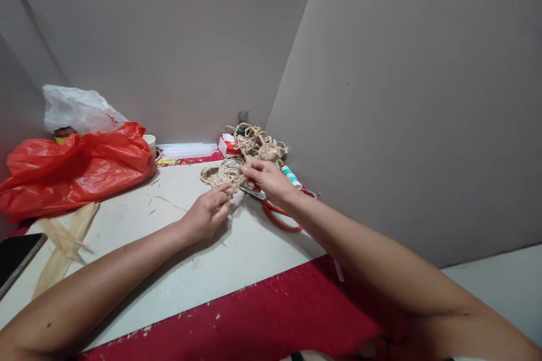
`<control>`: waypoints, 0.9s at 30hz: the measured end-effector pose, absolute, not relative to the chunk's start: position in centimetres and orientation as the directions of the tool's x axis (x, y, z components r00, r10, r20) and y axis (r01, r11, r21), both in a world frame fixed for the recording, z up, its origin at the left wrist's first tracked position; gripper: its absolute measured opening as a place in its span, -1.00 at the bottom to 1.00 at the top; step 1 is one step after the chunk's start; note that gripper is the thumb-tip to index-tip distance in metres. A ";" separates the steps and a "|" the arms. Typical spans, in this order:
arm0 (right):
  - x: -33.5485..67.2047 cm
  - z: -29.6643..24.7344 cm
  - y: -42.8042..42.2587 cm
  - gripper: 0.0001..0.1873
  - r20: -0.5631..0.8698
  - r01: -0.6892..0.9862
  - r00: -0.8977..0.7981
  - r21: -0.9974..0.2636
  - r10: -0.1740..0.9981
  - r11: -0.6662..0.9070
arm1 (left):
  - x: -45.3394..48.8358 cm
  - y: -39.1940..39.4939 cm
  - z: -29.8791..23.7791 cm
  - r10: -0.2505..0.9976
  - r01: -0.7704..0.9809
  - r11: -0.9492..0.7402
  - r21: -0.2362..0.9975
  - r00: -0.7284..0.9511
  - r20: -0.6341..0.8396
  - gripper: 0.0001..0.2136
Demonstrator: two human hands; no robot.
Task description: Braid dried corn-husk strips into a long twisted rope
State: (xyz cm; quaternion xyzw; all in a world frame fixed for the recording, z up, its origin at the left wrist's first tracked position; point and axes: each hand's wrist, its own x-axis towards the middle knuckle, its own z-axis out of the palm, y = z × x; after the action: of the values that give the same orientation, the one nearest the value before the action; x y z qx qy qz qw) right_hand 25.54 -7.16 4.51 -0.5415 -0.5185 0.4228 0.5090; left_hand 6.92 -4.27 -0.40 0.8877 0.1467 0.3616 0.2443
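Observation:
My left hand [208, 213] rests on the white board with its fingers pinched on a woven piece of jute twine [220, 175]. My right hand [266, 179] reaches in from the right and pinches the same twine piece at its far edge. Behind both hands lies a loose tangle of jute twine [256, 144]. Red-handled scissors [277, 213] lie on the board just under my right wrist.
A red plastic bag [71, 169] and a white plastic bag [78, 108] sit at the left. Flat wooden strips [63, 242] and a dark phone [17, 256] lie front left. A paper cup [149, 142], clear glue sticks [188, 150], a small red box [227, 146] and a white tube [291, 176] stand by grey partition walls.

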 end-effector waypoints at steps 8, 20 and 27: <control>24.4 3.8 -2.5 -0.80 0.334 0.395 0.077 -0.875 0.940 0.278 | 7.4 -5.4 -0.6 0.788 0.025 -0.102 0.994 0.613 0.066 -0.84; 17.6 3.7 10.8 -0.83 0.076 0.849 -0.110 -0.512 0.991 0.134 | 5.9 1.4 -0.3 0.938 -0.334 0.332 0.882 0.219 -0.270 -0.83; 16.3 2.3 13.0 -0.74 0.024 0.966 -0.074 -0.246 0.997 0.077 | 5.7 4.0 -1.7 0.922 -0.355 0.386 0.851 0.160 -0.351 -0.82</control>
State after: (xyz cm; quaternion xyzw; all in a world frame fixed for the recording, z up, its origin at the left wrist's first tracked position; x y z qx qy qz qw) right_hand 16.30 13.04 2.29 -0.6742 -0.7280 0.0828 0.0929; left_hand 5.74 4.02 -1.65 0.3102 0.4572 0.4591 0.6957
